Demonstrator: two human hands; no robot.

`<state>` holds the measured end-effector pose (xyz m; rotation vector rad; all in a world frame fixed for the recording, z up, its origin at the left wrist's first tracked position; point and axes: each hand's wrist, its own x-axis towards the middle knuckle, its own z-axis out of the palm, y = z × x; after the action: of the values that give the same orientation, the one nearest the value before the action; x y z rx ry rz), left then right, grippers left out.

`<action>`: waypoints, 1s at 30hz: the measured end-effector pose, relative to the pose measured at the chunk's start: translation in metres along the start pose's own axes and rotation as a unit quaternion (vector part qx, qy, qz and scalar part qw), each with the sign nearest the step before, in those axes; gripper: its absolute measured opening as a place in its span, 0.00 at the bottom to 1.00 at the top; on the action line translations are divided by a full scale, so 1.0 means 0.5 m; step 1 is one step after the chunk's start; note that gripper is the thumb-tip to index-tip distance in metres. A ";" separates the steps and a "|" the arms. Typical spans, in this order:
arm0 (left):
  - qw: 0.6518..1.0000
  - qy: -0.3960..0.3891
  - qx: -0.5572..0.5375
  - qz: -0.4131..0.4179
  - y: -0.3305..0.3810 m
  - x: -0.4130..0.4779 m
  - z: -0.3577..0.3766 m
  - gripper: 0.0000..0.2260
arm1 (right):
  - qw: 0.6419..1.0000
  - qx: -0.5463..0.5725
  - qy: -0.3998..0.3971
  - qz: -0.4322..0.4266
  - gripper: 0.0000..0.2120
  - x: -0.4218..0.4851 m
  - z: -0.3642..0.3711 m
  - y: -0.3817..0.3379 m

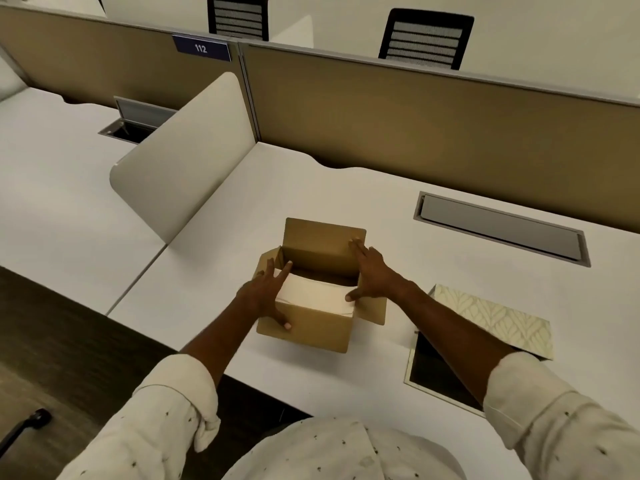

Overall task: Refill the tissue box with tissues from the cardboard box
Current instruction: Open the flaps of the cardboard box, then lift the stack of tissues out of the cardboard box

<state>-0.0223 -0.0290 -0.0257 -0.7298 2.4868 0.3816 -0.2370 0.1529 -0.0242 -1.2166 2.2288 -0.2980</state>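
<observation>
A brown cardboard box [311, 327] stands open on the white desk, its far flap upright. A white stack of tissues [313, 292] fills its near half. My left hand [266, 292] grips the box's left wall, thumb on the front face, fingers spread over the rim. My right hand [372, 271] rests on the right rim, fingers against the far flap, thumb touching the tissues. The tissue box [502, 320], cream with a leaf pattern, lies to the right, its dark open inside [429, 365] facing up, partly hidden by my right forearm.
The white desk [346, 188] ends at a tan partition [433, 123] behind. A closed cable hatch [502, 228] sits at the right back. A white side divider [187, 157] stands to the left. Two black chairs [427, 38] show beyond the partition.
</observation>
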 end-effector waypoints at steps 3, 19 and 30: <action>1.000 -0.004 -0.004 0.001 0.000 0.008 -0.002 0.71 | 0.998 0.038 -0.009 0.039 0.62 0.024 -0.015 -0.004; 0.994 0.095 0.025 0.039 -0.022 0.009 0.029 0.67 | 0.996 0.007 -0.033 0.086 0.53 0.060 0.017 -0.032; 0.973 0.099 0.094 0.186 0.001 0.060 -0.018 0.50 | 0.999 0.053 0.003 -0.006 0.25 0.044 0.063 -0.092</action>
<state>-0.0479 -0.0450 -0.0346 -0.2318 2.8038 0.2060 -0.1958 0.1114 -0.0373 -1.1736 2.1830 -0.4200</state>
